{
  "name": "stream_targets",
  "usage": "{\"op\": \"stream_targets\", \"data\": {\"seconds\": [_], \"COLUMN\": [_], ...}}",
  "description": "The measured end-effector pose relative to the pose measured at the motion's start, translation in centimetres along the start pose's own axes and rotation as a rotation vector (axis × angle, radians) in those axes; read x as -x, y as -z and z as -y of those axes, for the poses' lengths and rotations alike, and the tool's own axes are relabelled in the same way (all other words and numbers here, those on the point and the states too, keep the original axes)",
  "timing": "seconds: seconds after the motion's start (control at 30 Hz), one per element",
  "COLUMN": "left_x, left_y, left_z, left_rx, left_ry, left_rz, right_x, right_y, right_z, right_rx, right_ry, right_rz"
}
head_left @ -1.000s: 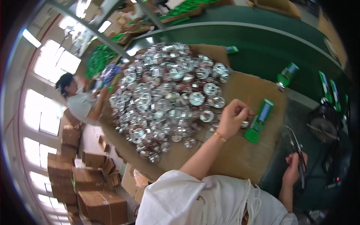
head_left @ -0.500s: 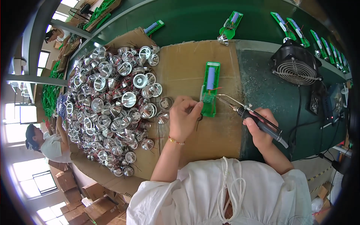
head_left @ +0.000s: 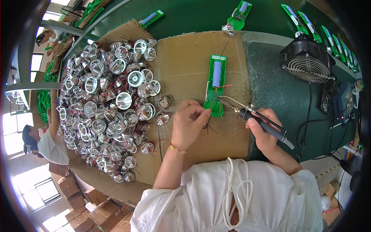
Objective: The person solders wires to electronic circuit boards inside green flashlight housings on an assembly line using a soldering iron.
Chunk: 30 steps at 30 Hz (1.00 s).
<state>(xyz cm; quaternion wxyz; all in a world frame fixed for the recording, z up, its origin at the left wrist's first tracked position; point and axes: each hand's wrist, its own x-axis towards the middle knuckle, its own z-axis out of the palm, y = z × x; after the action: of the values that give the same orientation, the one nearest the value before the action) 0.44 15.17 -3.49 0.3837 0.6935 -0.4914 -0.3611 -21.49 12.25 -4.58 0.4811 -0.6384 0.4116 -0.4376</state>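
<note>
A green plastic casing lies lengthwise on the cardboard in front of me. It carries a purple cylindrical battery, and a red wire sticks out beside a small circuit board. My left hand is closed in a pinch by the casing's near end, with thin dark wires at its fingertips; whatever else sits under the fingers is hidden. My right hand grips a black soldering iron with a thin metal tube alongside. Its tip reaches the board area just below the battery; contact is hard to tell.
A big heap of shiny reflector cups with red wires fills the cardboard's left side. At the right stands a black fan. More green casings with batteries line the far side. A co-worker is at the left.
The view has shifted slightly, moving the heap up and left in the picture. The soldering iron's tip is closer to the board, and more wire ends show by my left fingertips.
</note>
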Motion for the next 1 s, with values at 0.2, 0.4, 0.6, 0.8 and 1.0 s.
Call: {"op": "stream_targets", "data": {"seconds": [0.2,0.4,0.6,0.8,1.0], "left_x": [0.0,-0.1,-0.1,-0.2,-0.2], "left_y": [-0.1,-0.2,-0.2,-0.3,-0.3], "left_z": [-0.1,-0.2,-0.2,-0.4,-0.3], "left_rx": [-0.025,-0.043,-0.029,0.000,-0.025], "left_ry": [-0.014,-0.019,-0.021,0.029,0.038], "left_rz": [0.010,-0.003,-0.001,-0.008,-0.009], "right_x": [0.1,0.1,-0.1,0.1,0.7], "right_y": [-0.1,-0.3,-0.2,-0.7,0.7], "right_z": [0.1,0.0,0.1,1.0,0.5], "right_rx": [-0.084,-0.093,-0.023,-0.259,-0.224], "right_ry": [-0.041,-0.073,-0.100,-0.164,-0.105], "right_rz": [-0.017,-0.023,0.015,-0.145,-0.132]}}
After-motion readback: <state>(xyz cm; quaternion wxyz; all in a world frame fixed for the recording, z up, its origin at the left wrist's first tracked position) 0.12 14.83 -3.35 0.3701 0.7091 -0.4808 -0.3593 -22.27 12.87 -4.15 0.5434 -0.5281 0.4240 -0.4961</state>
